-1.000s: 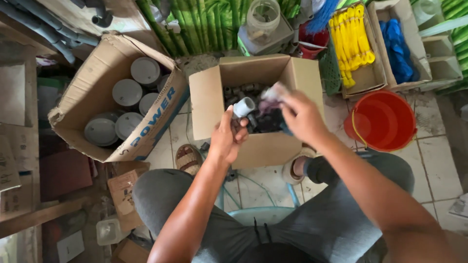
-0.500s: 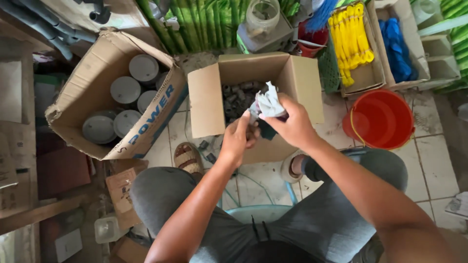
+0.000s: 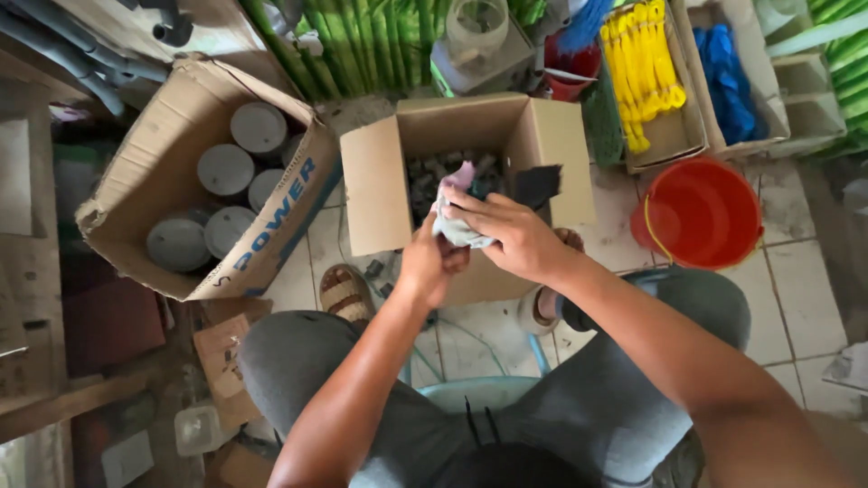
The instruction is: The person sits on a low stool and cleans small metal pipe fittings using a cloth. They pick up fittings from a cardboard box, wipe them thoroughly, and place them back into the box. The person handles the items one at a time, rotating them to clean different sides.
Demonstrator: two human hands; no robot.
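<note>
My right hand (image 3: 511, 237) has come down over the pale rag (image 3: 455, 226), closing it around the small part pinched in my left hand (image 3: 429, 265), above the open cardboard box (image 3: 470, 126)

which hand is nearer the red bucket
Right. The right hand holds the cloth over the middle box, on the side toward the red bucket; the left hand is on its far side.
</note>
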